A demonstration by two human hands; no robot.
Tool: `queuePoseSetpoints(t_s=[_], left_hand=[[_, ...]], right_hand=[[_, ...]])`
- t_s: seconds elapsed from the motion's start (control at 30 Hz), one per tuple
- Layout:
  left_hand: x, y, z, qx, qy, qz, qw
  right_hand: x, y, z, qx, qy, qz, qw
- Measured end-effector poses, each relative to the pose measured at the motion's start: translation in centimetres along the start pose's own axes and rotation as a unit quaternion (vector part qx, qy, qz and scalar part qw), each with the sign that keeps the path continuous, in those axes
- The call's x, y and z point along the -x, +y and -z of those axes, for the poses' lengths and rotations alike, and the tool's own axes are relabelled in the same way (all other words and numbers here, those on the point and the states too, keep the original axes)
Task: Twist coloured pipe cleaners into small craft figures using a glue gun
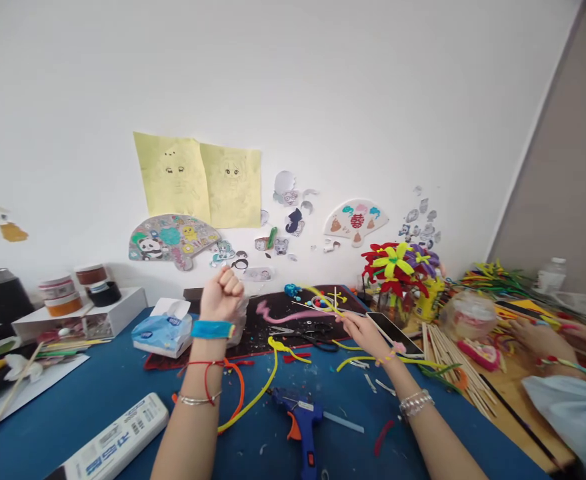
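My left hand (223,295) is raised over the back of the blue mat, curled into a fist with a blue band on the wrist; nothing shows in it. My right hand (361,331) pinches thin pale sticks (317,308) over the dark tray (253,340). A pink fuzzy stem (285,315) lies to the left of the sticks. Black scissors (317,335) rest on the tray between my hands. Nearer to me, a blue glue gun (300,417) lies on the mat with a glue stick in its back end. A yellow fuzzy stem (273,380) curves beside it.
A tissue pack (163,330) and a white box (115,430) stand at the left. Fuzzy flowers (397,267), a phone (395,333) and wooden sticks (453,367) are at the right. Another person's hands (543,340) work at the far right.
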State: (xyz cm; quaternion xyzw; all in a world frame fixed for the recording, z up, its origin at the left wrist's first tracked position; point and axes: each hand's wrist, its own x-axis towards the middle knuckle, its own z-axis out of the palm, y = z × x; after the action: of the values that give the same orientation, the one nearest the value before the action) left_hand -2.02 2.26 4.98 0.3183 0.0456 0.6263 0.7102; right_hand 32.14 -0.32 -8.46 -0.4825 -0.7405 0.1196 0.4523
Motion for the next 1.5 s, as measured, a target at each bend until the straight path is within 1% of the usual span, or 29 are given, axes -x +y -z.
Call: queuePoseSetpoints(t_s=[0.07,0.1,0.17,0.2,0.23,0.27,0.3,0.33,0.37,0.43,0.5,0.53,0.6,0.67,0.77,0.83,0.93,1.03,1.13,1.3,1.37,1.5], left_hand=[[0.5,1.4,0.0,-0.013,-0.011,-0.005,1.0],[0.7,1.7,0.0,-0.05,-0.03,-0.015,0.998],[0.8,1.2,-0.1,-0.141,-0.049,-0.024,0.988],[0.6,0.4,-0.2,-0.204,-0.047,-0.016,0.978],[0.4,-0.7,-0.2,-0.278,-0.036,0.009,0.96],[0.2,-2.0,-0.2,-0.355,-0.02,0.037,0.934],[-0.1,-3.5,-0.2,-0.426,-0.013,0.07,0.902],[-0.3,-5.0,-0.2,-0.475,-0.009,0.114,0.873],[-0.5,-6.6,-0.2,-0.484,-0.009,0.13,0.865],[-0.8,-9.5,-0.2,-0.482,-0.017,0.148,0.864],[-0.9,-11.6,-0.4,-0.46,-0.039,0.169,0.871],[-1.0,-12.3,-0.4,-0.427,-0.052,0.175,0.886],[-1.5,-12.9,-0.4,-0.343,-0.054,0.155,0.925],[-2.1,-12.6,-0.1,-0.289,-0.03,0.116,0.95],[-3.1,-10.9,0.9,-0.298,0.001,0.086,0.951],[-3.4,-9.5,1.6,-0.305,0.009,0.072,0.95],[-3.7,-7.7,2.3,-0.307,0.024,0.04,0.95],[-3.7,-6.7,2.5,-0.31,0.027,0.022,0.95],[-3.8,-6.6,2.4,-0.298,0.023,0.0,0.954],[-4.0,-7.5,2.4,-0.245,0.037,-0.077,0.966],[-4.0,-7.6,2.3,-0.223,0.03,-0.087,0.971],[-3.8,-7.5,2.0,-0.191,0.002,-0.083,0.978]], right_hand=[[-0.1,0.7,0.4,-0.013,0.039,-0.023,0.999],[-0.1,0.8,0.4,-0.02,0.059,-0.033,0.997],[-0.3,0.9,0.1,-0.036,0.091,-0.048,0.994],[-0.4,0.8,-0.2,-0.044,0.101,-0.053,0.993],[-0.5,0.6,-0.6,-0.051,0.106,-0.056,0.991],[-0.5,0.3,-1.0,-0.057,0.109,-0.057,0.991],[-0.5,0.0,-1.4,-0.061,0.108,-0.058,0.991],[-0.5,-0.3,-1.9,-0.065,0.104,-0.058,0.991],[-0.5,-0.7,-2.3,-0.069,0.098,-0.058,0.991],[-0.3,-1.6,-3.1,-0.075,0.08,-0.055,0.992],[-0.1,-2.5,-3.8,-0.075,0.056,-0.047,0.995],[0.1,-2.9,-4.1,-0.074,0.04,-0.039,0.996],[0.3,-3.6,-4.4,-0.067,0.005,-0.019,0.998],[0.4,-3.9,-4.5,-0.06,-0.032,0.0,0.998],[0.3,-3.0,-4.0,-0.052,-0.065,-0.001,0.997],[0.1,-1.9,-3.3,-0.05,-0.062,-0.019,0.997],[-0.2,-0.1,-2.3,-0.049,-0.034,-0.044,0.997],[-0.3,0.9,-1.7,-0.052,-0.021,-0.056,0.997],[-0.3,1.4,-1.7,-0.058,-0.019,-0.057,0.996],[-0.3,1.8,-2.0,-0.084,-0.026,-0.066,0.994],[-0.3,2.0,-2.1,-0.092,-0.027,-0.068,0.993],[-0.4,2.2,-2.0,-0.099,-0.023,-0.07,0.992]])
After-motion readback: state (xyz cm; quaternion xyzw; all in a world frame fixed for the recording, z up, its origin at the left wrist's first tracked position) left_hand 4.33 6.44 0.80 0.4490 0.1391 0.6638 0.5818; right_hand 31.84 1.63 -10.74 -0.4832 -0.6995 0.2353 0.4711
